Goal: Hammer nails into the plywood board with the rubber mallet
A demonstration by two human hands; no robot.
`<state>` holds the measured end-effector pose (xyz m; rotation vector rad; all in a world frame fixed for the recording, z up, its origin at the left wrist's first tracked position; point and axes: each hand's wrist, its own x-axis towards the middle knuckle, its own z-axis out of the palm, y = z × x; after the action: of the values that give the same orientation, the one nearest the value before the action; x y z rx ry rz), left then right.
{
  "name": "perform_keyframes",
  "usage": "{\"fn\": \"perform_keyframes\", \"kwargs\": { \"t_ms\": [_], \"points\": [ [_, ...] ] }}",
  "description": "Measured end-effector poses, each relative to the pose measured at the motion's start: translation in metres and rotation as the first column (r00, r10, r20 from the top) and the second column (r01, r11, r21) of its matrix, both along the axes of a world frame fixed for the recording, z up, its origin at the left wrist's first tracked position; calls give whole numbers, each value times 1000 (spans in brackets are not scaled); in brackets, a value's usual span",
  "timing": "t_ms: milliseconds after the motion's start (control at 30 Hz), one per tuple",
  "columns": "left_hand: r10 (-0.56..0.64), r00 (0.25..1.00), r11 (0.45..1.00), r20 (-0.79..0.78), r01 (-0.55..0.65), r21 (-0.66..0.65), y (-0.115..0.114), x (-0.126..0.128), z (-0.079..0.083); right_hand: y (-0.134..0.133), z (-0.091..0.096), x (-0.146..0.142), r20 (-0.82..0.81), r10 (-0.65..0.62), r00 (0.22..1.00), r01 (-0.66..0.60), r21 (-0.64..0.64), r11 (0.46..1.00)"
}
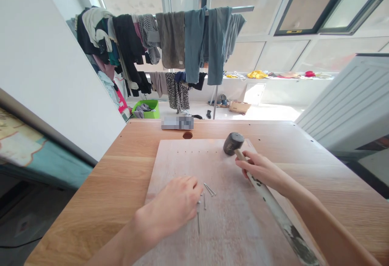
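Observation:
My right hand (pixel 261 169) is closed around the handle of a rubber mallet (pixel 233 142), close below its black head. The mallet's long, worn handle runs back toward me along the board's right side. My left hand (pixel 174 201) is over the middle of a pale wooden board (pixel 231 217), its fingers curled together and their tips hidden. Several loose nails (pixel 209 190) lie at its fingertips, and some may be under the hand. A row of small dark dots or holes marks the board near its far edge.
The board lies on a wooden table (pixel 121 177) with a round hole near its far edge. A blurred box (pixel 177 123) sits beside that hole. Beyond the table, clothes (pixel 194 43) hang on a rack above a green basket (pixel 152 108). A white cabinet stands at left.

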<state>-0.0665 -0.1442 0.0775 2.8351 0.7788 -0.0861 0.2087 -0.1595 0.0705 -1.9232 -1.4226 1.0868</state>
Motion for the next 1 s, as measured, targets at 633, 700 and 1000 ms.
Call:
{"fn": "perform_keyframes", "kwargs": {
  "t_ms": [633, 700, 1000],
  "points": [
    [254, 774, 942, 581, -60, -331, 100, 110, -33, -2, -28, 13, -543, -200, 816, 302, 105, 947],
    [210, 771, 932, 601, 27, -361, 104, 125, -41, -2, -28, 14, -582, -214, 785, 328, 97, 940],
    [230, 665, 901, 710, 129, -413, 107, 155, -60, -1, -31, 16, -619, -261, 741, 402, 97, 911]
  ]
}}
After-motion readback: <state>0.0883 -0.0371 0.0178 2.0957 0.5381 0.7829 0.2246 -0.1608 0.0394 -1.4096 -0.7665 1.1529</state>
